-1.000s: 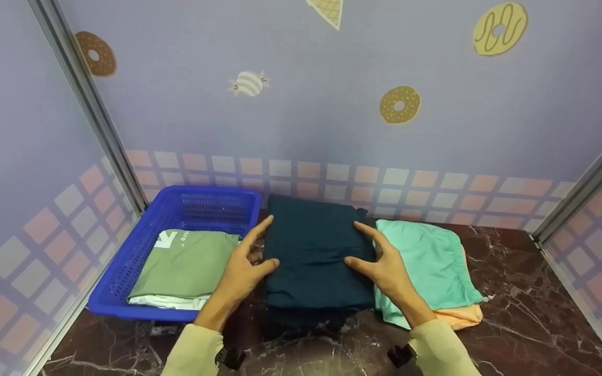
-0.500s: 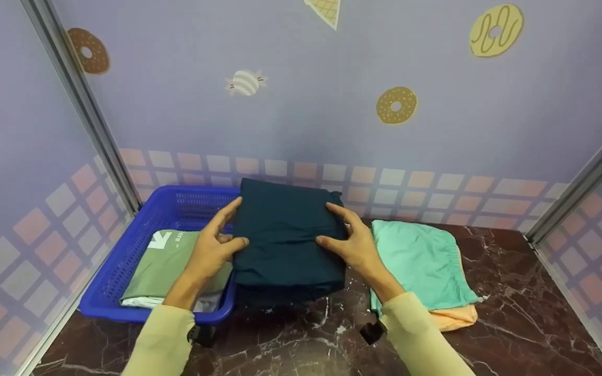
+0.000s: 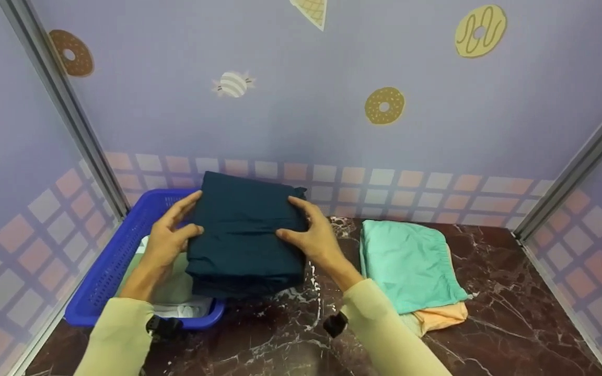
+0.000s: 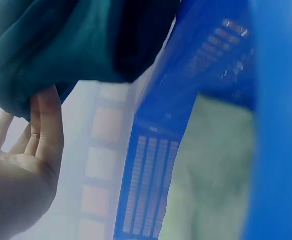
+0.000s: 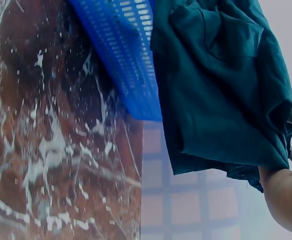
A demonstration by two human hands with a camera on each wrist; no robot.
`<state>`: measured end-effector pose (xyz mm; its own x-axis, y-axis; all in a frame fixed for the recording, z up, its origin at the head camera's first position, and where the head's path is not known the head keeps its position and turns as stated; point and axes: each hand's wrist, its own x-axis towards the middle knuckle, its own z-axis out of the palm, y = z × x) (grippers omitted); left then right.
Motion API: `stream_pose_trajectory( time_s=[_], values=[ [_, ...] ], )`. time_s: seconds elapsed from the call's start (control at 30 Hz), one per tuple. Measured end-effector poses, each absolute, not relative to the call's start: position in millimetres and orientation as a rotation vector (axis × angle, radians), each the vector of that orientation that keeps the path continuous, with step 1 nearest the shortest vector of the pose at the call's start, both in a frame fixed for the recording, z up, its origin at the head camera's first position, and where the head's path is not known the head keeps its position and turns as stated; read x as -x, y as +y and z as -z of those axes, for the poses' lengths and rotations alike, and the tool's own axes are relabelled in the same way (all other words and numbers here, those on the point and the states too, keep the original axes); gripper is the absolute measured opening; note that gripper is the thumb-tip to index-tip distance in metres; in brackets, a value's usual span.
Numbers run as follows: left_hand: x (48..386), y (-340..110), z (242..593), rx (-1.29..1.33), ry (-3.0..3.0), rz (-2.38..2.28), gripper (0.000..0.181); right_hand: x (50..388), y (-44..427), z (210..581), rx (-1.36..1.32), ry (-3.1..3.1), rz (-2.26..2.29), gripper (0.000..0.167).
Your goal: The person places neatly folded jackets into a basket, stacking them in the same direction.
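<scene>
A folded dark teal garment [image 3: 246,230] is held up off the table between both hands, partly over the right side of the blue basket [image 3: 84,308]. My left hand [image 3: 168,243] grips its left edge, thumb on top and fingers at the side and beneath. On the opposite edge my right hand [image 3: 316,237] pinches the cloth the same way. The left wrist view shows fingers under the teal fabric [image 4: 70,45], above the basket. Inside the basket lies a folded green garment [image 3: 175,284] on white cloth [image 3: 188,309], partly hidden by the left arm and the teal garment.
To the right, a mint green folded garment [image 3: 411,263] lies on an orange one [image 3: 442,316] on the dark marbled tabletop [image 3: 510,303]. A patterned purple wall [image 3: 301,130] stands behind, with side walls at left and right.
Both hands have lifted the dark teal garment from the tabletop and carried it left, from beside the basket to partly over it. The mint and orange garments stay put.
</scene>
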<state>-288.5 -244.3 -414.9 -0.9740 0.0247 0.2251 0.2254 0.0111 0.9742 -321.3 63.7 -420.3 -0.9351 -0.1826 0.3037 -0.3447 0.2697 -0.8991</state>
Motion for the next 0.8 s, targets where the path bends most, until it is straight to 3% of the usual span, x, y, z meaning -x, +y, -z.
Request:
stream_pose_trajectory(
  time_s=[0.8],
  values=[
    [283, -342, 419, 0.059, -2.304, 1.86, 0.065, 308, -28, 422, -0.536, -2.483, -1.762, 0.07]
  ],
)
